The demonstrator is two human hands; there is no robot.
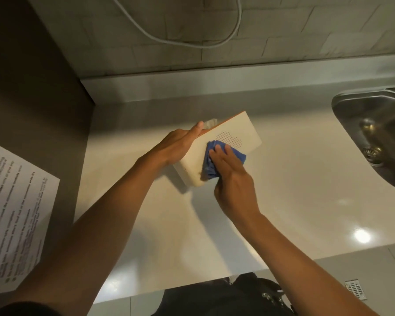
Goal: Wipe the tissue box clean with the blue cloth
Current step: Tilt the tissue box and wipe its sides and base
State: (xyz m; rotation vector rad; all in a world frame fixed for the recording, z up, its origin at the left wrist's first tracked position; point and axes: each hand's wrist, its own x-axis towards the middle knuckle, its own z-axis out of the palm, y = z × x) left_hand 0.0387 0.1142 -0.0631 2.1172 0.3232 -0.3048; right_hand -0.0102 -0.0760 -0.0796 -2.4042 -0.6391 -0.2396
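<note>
A cream-white tissue box with a dotted patch and an orange far edge is tipped on its side on the pale counter. My left hand grips its upper left edge, where a bit of tissue pokes out. My right hand presses a folded blue cloth flat against the box's broad face, near its lower end. My fingers cover much of the cloth.
A steel sink is set into the counter at the right. A printed paper sheet hangs on the dark panel at the left. A white cable loops across the tiled wall behind. The counter's front edge runs near my body.
</note>
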